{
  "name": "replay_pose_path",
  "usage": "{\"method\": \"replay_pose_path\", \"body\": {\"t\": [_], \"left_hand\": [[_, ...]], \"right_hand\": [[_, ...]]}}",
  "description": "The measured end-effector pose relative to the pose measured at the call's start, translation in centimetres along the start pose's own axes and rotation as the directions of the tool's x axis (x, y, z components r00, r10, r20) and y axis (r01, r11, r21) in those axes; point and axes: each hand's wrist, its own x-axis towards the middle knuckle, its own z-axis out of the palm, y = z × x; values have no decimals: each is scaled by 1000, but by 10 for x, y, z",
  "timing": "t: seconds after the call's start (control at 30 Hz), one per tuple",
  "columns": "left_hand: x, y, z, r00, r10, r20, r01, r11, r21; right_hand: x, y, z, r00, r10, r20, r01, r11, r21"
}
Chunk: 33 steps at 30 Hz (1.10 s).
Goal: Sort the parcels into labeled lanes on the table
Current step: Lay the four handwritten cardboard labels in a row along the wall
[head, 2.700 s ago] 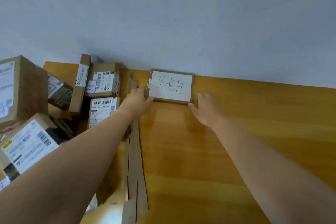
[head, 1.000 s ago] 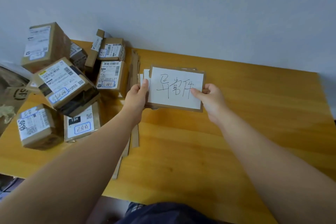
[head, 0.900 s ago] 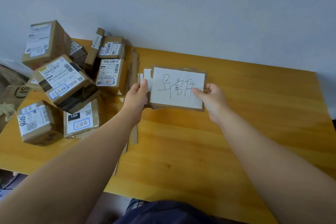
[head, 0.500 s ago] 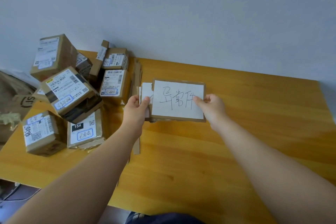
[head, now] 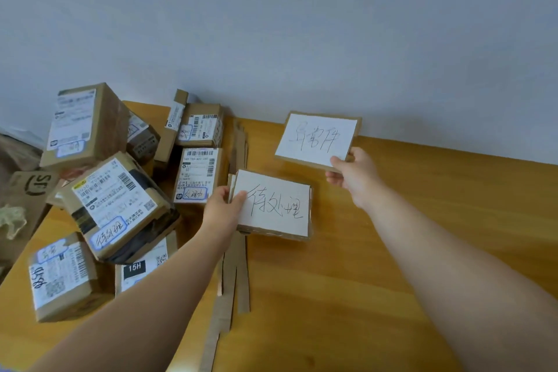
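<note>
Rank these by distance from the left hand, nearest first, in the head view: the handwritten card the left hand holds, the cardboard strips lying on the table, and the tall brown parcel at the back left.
1. Handwritten card: gripped by the left hand, at its right.
2. Cardboard strips: just below the hand, on the wooden table.
3. Tall brown parcel: far left, topping the pile by the wall.

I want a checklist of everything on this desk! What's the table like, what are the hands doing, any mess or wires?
Surface: wooden table, bare on its right side.
Job's things: parcels piled at the left; upper sign card held up near the wall; lower sign card on a small stack of cards.
Clutter: cardboard strips lying along the table between the pile and the cards.
Hands: left hand grips the lower sign card's left edge; right hand pinches the upper sign card's lower right corner.
Cables: nothing seen.
Surroundings: plain pale wall behind; brown packaging at far left.
</note>
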Motion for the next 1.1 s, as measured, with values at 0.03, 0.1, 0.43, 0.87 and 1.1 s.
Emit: {"method": "replay_pose_path", "body": {"t": [0.03,0.1,0.43,0.87,1.1], "left_hand": [[4,1,2,1000,-4,19,4,1000,18],[11,1,6,998,-4,57,2,999,44],[50,3,12,995,-11,97,0,994,113],[72,5,31,987,-61,151,70,996,-53],[81,6,35,983,-94,157,108,991,-78]], "right_hand": [[8,1,5,1000,0,-28,-1,999,-37],[22,2,16,998,8,-63,-13,997,-82],[69,23,53,991,52,-123,-82,962,-260],[105,38,56,985,-19,-174,-102,744,-660],[115,24,58,987,-52,-155,-91,614,-784]]}}
